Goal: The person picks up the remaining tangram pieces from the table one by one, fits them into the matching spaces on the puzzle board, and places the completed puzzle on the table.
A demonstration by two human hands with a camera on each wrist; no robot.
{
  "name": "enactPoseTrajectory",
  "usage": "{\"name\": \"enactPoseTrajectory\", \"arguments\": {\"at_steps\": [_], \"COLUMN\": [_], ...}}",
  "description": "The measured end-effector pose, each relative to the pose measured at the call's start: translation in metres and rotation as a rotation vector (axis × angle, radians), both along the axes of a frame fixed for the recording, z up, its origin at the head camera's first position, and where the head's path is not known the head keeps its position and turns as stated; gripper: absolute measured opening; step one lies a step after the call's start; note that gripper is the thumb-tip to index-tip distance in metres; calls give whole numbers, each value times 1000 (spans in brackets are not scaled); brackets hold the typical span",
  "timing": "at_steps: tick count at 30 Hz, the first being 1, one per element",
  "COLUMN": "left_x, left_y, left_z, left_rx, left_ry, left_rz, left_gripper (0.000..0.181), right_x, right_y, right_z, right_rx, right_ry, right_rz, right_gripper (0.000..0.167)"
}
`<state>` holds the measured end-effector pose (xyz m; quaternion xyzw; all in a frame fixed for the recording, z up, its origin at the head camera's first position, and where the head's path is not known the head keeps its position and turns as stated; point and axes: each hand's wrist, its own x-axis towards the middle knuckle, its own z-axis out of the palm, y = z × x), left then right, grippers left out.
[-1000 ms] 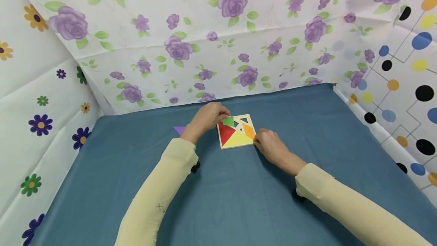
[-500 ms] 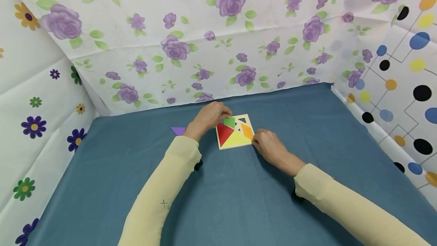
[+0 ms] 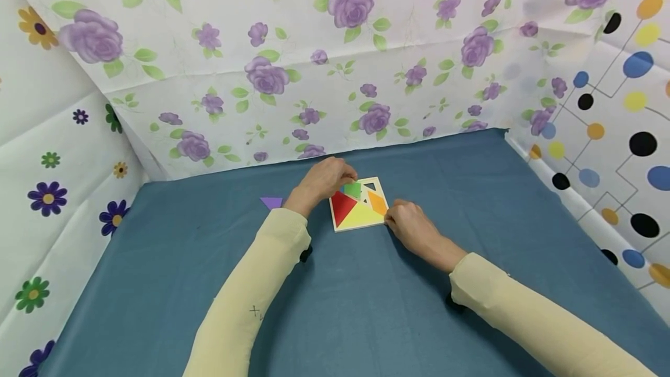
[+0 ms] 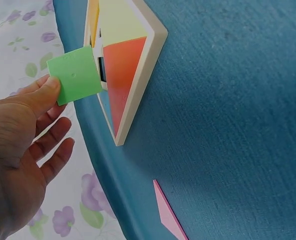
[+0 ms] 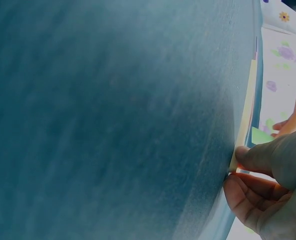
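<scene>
A green square piece [image 4: 75, 75] is pinched between the thumb and fingers of my left hand [image 4: 30, 120], at the far part of a square puzzle board [image 3: 358, 227]. Red [image 3: 342, 208], yellow [image 3: 363, 215] and orange [image 3: 377, 202] pieces lie in the board, with a bit of blue by the left hand. A dark triangular opening shows near its far right corner. My right hand [image 3: 416, 228] grips the board's near right corner; in the right wrist view, thumb and fingers [image 5: 242, 195] hold its pale edge [image 5: 244, 125].
A purple triangular piece [image 3: 272, 202] lies on the blue cloth [image 3: 209, 249] left of the board, partly behind the left wrist; it looks pink in the left wrist view. Flowered sheeting [image 3: 314, 98] rises behind the table, and dotted sheeting [image 3: 617, 150] stands on the right.
The green piece has shifted slightly to the right over the board with my left hand. My right hand keeps its place at the board's corner. The head view has moved a little.
</scene>
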<state>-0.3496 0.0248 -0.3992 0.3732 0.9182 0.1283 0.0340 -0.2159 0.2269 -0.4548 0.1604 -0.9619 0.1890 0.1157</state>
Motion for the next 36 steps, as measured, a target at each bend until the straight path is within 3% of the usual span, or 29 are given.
{"name": "enactPoseTrajectory", "arguments": {"at_steps": [13,36], "left_x": [-1,6], "left_y": [1,6], "left_z": [-6,-10], "left_rx": [-36,0], "left_ry": [6,87], "left_rz": [7,12], "left_gripper": [21,18], "right_x": [2,0], "right_y": [-3,1], "right_z": [1,-4], "right_rx": [-2,-3], "right_ry": [-10,16], "right_rz": [2,7], "right_gripper": [11,18]}}
